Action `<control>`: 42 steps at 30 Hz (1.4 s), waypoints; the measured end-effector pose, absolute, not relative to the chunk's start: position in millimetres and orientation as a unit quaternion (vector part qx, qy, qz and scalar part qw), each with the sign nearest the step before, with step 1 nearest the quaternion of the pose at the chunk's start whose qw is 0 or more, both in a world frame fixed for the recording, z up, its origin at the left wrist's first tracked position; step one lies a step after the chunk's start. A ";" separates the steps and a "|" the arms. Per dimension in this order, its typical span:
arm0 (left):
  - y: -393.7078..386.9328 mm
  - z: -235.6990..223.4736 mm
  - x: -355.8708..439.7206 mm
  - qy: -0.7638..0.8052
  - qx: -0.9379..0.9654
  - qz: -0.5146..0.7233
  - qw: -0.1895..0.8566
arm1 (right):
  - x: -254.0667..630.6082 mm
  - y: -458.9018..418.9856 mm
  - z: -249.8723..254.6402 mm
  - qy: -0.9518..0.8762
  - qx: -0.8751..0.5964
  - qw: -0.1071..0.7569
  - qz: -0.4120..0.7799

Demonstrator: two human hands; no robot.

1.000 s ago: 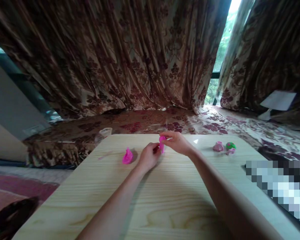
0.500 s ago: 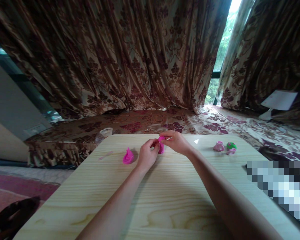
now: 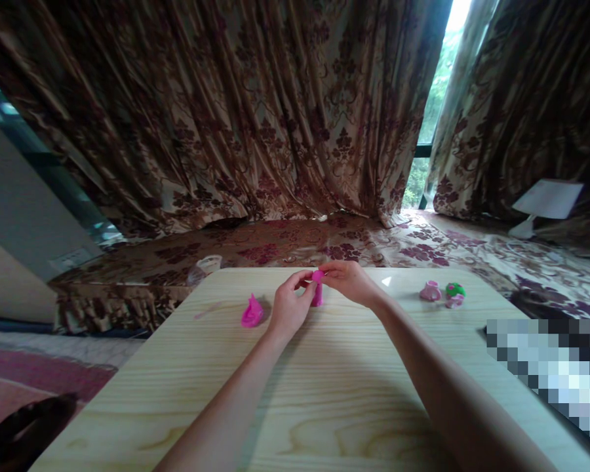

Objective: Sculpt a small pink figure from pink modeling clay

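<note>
Between my two hands stands a small upright pink clay-like figure [image 3: 317, 295] with a rounded piece on top, near the far side of the table. My left hand [image 3: 294, 298] pinches the rounded top from the left with thumb and fingers. From the right, the fingertips of my right hand [image 3: 347, 280] are closed on the same top. Parts of the figure hide behind my fingers. To the left of my left hand lies a pink hollow, pointed clay-like piece [image 3: 252, 312].
At the right of the wooden table [image 3: 324, 393] sit a pale pink cup-shaped piece [image 3: 431, 291], a green-and-pink lump [image 3: 455, 290] and another pale pink piece [image 3: 455, 301]. A thin pinkish stick [image 3: 207, 310] lies left. A clear plastic bag [image 3: 204, 267] is behind the far left corner.
The rounded top of the pink figure shows more clearly between my fingers. My left fingers have shifted up onto it, and my right hand has moved slightly. The other pieces stay put.
</note>
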State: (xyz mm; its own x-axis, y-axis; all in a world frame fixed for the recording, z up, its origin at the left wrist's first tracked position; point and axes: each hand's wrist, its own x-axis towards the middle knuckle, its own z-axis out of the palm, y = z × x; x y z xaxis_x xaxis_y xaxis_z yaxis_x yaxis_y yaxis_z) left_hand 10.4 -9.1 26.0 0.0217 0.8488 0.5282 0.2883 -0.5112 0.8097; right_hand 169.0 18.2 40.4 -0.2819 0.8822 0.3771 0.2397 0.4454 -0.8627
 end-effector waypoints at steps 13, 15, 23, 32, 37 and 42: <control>-8.0 24.0 9.1 0.422 0.675 0.549 0.256 | 169.2 15.7 39.5 -0.718 -0.405 0.449 0.344; -8.4 22.5 8.9 0.418 0.671 0.549 0.273 | 169.4 12.4 43.8 -0.714 -0.405 0.450 0.352; -6.1 18.5 7.2 0.428 0.664 0.545 0.280 | 166.1 12.6 43.5 -0.714 -0.396 0.438 0.377; -11.3 22.0 8.2 0.420 0.670 0.552 0.265 | 166.0 6.0 50.2 -0.721 -0.403 0.439 0.354; -11.4 23.7 8.7 0.412 0.670 0.550 0.282 | 165.2 11.4 42.5 -0.717 -0.382 0.447 0.376; -11.0 23.1 8.3 0.418 0.657 0.557 0.288 | 164.8 10.4 45.5 -0.706 -0.386 0.451 0.386</control>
State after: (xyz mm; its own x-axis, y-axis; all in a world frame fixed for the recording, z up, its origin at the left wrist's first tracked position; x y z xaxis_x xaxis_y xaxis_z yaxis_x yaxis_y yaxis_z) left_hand 8.3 -11.0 23.1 0.0294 0.8705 0.4912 0.2282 -0.4843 0.8446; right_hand 164.8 10.4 45.5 -0.2949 0.8932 0.3396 0.1972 0.4046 -0.8930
